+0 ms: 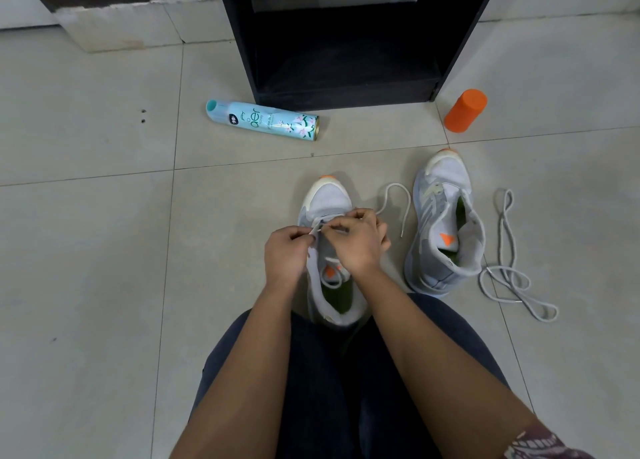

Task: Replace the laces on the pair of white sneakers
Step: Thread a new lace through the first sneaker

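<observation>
One camera sits on the person's head and looks forward and steeply down at the pale grey tiled floor (104,250). It is near: the bare forearms (249,354) fill the lower part, while the left hand (287,250) and the right hand (360,243), both pinching the flat white lace (406,214), lie at the centre. The open black wooden cabinet (346,60) touches the top edge.

Matt mesh-cloth sneakers (325,209), woven laces (505,278), glossy floor tiles (86,250).
</observation>
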